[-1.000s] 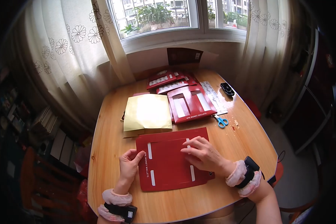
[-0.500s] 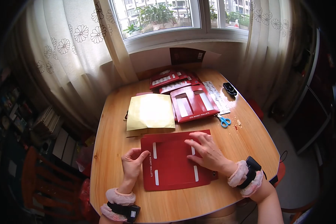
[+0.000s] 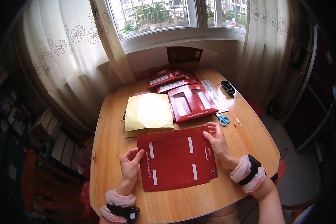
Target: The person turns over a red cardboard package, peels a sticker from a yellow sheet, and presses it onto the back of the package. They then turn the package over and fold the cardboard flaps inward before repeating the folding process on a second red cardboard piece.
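A flat red card sleeve (image 3: 171,160) printed "4PK MONEY WALLETS" lies at the table's near side, with four white slots around its middle. At its left edge my left hand (image 3: 130,164) pinches the card between thumb and fingers. My right hand (image 3: 217,141) holds the upper right corner, thumb on top and fingers behind. A hang hole and a small dark logo show along the card's right side, beside my right wrist.
Beyond the card lie yellow envelopes (image 3: 149,114), a red wallet pack with cut-out windows (image 3: 192,102) and more red packs (image 3: 162,79). Blue-handled scissors (image 3: 224,120), a patterned strip (image 3: 214,95) and a black object (image 3: 227,87) are at the right.
My right hand has moved right and up from over the card to its upper right corner and gripped it. The card's right end is now uncovered. The view has shifted slightly.
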